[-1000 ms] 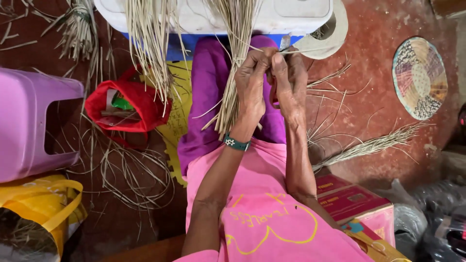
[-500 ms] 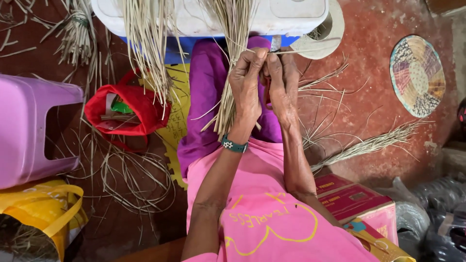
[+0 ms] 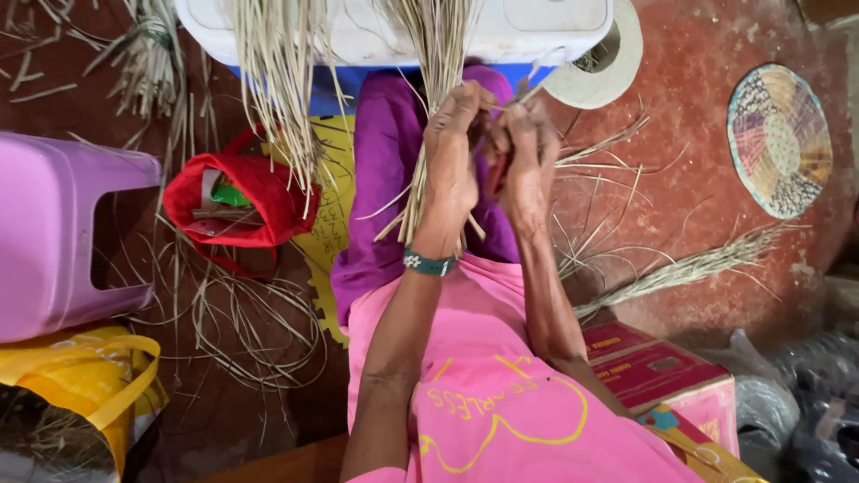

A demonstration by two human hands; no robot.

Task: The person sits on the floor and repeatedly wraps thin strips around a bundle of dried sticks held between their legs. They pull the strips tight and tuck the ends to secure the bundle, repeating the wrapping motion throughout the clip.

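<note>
Both forearms reach forward from the body and converge, wrists close together. The left hand is raised with its back to the camera, fingers curled closed. The right hand sits just beside it, touching, fingers bent inward in a pinch.

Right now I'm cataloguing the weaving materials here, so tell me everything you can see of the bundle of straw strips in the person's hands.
The bundle of straw strips is pale tan, made of long, thin, flat dried fibres. It hangs down from the edge of the white plastic surface over the purple cloth. The left hand grips it around the middle, and the right hand pinches a few strands beside it. Below the grip, loose ends splay out near the green wristband.
</note>
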